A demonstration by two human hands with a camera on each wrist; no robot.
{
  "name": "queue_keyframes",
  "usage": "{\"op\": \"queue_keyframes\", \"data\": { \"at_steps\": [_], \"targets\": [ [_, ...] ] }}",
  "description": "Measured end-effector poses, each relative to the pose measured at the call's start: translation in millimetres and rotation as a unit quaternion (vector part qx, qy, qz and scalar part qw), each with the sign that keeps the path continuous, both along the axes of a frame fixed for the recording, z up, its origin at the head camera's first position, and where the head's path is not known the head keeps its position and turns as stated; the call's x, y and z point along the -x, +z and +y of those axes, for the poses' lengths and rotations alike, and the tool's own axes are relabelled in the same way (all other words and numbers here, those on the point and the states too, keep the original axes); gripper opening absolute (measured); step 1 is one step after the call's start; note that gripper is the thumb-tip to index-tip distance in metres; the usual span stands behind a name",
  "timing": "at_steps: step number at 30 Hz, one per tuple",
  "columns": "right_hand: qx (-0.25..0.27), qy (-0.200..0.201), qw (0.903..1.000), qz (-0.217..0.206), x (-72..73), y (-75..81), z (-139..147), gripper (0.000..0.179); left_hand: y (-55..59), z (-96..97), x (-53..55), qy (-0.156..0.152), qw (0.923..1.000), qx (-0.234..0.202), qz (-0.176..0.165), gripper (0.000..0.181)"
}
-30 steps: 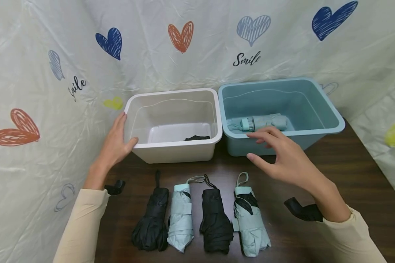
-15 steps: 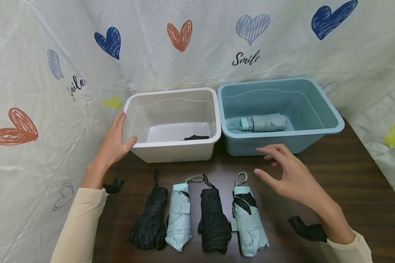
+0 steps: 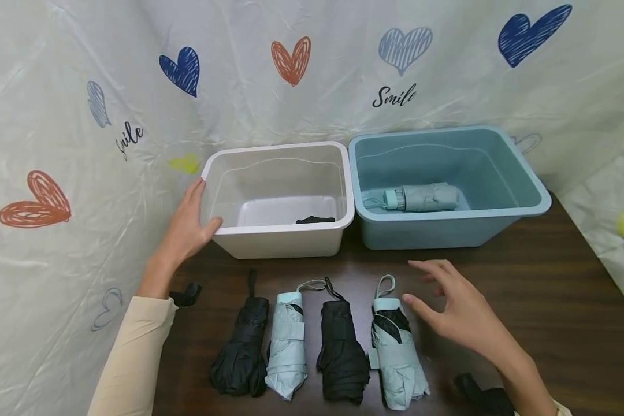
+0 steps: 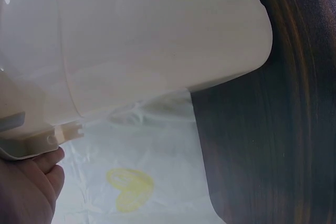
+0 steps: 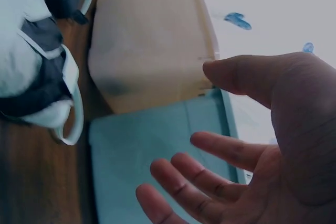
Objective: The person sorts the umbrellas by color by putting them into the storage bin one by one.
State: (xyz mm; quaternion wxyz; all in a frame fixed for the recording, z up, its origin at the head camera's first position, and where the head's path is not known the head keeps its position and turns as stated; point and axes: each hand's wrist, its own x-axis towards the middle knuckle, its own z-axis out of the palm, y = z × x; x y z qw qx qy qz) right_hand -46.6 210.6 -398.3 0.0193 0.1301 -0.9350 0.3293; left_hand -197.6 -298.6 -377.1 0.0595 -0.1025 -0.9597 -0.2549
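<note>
My left hand (image 3: 186,224) grips the left end of a cream plastic bin (image 3: 275,245), thumb over the front rim and fingers along the side. In the left wrist view, its fingers (image 4: 52,174) lie beneath the rim. My right hand (image 3: 455,300) hovers with spread fingers, holding nothing, just right of a pale mint folding umbrella (image 3: 399,361). To that umbrella's left lie a black folding umbrella (image 3: 342,352), another mint umbrella (image 3: 287,346) and another black one (image 3: 241,349), all furled, straps pointing away from me.
A blue bin (image 3: 421,234) stands against the cream one, with a mint umbrella (image 3: 427,197) lying inside. Part of a black item (image 3: 315,219) shows in the cream bin behind its front wall. A white heart-print cloth (image 3: 312,104) hangs behind the dark wooden table (image 3: 551,289).
My right hand has drawn back from over the blue bin's front rim toward me, down beside the rightmost mint umbrella. My left hand has stayed on the cream bin.
</note>
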Motion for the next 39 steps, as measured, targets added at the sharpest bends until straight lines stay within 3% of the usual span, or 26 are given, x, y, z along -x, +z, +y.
{"op": "queue_keyframes", "data": {
  "at_steps": [11, 19, 27, 33, 39],
  "targets": [
    [-0.013, -0.059, 0.9961, -0.065, -31.1, -32.4, -26, 0.063, -1.2, 0.3, -0.6, -0.003, 0.9999, -0.01, 0.007, 0.093],
    [-0.042, -0.087, 0.9869, -0.129, -36.7, -48.8, -37, 0.076, 0.3, -0.3, -2.1, -0.001, 0.9999, -0.009, 0.005, 0.092],
    [-0.089, -0.108, 0.9721, -0.188, -39.4, -53.8, -45, 0.1, -0.7, 0.1, -1.7, 0.0, 0.9999, -0.009, 0.004, 0.093],
    [-0.116, -0.112, 0.9674, -0.195, -43.7, -58.2, -49, 0.116, -1.3, 0.1, -2.4, -0.001, 1.0, -0.007, 0.004, 0.092],
    [-0.116, -0.118, 0.9678, -0.19, -43.7, -58.5, -52, 0.116, -1.7, 0.8, -1.5, -0.002, 0.9999, -0.008, 0.008, 0.092]
  ]
}}
